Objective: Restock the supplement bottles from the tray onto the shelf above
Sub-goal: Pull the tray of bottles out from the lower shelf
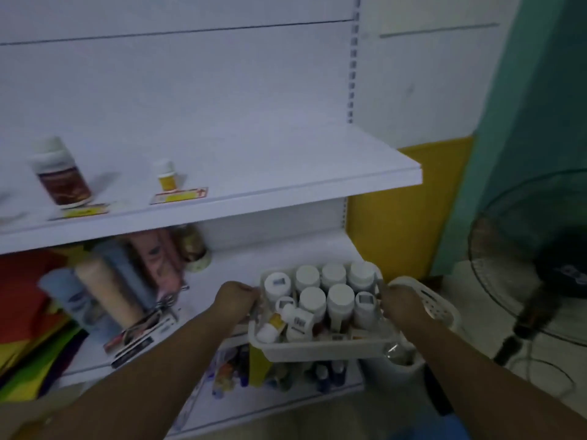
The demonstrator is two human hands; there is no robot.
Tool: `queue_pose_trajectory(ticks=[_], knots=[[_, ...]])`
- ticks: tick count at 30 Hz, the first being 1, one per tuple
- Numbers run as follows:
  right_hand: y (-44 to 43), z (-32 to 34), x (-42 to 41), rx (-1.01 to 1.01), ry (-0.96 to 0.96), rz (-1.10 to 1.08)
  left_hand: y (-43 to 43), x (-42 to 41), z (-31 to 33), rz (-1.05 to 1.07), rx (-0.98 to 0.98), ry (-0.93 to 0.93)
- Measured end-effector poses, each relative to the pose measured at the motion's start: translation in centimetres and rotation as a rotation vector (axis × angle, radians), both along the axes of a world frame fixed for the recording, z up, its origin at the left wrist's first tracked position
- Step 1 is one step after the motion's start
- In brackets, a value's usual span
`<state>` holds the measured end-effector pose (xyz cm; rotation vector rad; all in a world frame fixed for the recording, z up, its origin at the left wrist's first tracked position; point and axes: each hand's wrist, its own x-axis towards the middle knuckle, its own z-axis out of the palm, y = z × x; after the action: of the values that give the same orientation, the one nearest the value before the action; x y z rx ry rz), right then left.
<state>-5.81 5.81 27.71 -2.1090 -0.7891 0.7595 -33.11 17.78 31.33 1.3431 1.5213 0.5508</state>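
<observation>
A white plastic tray full of several white-capped supplement bottles rests at the right end of the lower shelf. My left hand grips its left rim and my right hand grips its right rim. Some bottles in the tray stand upright, and a few at the front left lie tipped over. The white shelf above carries a large brown-labelled bottle at the left and a small yellow bottle near the middle. Its right half is bare.
Rolled items, coloured paper sheets and a jar fill the lower shelf's left part. Price tags lie on the upper shelf's front. A standing fan is at the right. A white basket sits beside the tray.
</observation>
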Motion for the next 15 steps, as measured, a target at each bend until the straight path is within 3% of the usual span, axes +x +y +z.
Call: queue_pose_trajectory(ticks=[3,5,8,11,15], knots=[[4.9,-0.5,-3.5,-0.1,-0.019,0.146,3.0,-4.1,-0.2,0.049,-0.052,0.03],[7.7,-0.6,-5.6,-0.094,0.103,0.145,5.1,-6.2,-0.9,0.073,-0.099,0.018],[11.7,-1.3,-7.9,-0.037,-0.055,0.164,8.1,-8.4,-2.1,0.137,-0.143,0.0],[16.2,-2.9,-9.7,0.005,-0.03,0.229,11.2,-10.5,-3.5,0.178,-0.138,0.002],[20.0,-4.4,-11.8,-0.231,-0.06,0.294,14.9,-12.6,-5.8,0.168,-0.142,0.075]])
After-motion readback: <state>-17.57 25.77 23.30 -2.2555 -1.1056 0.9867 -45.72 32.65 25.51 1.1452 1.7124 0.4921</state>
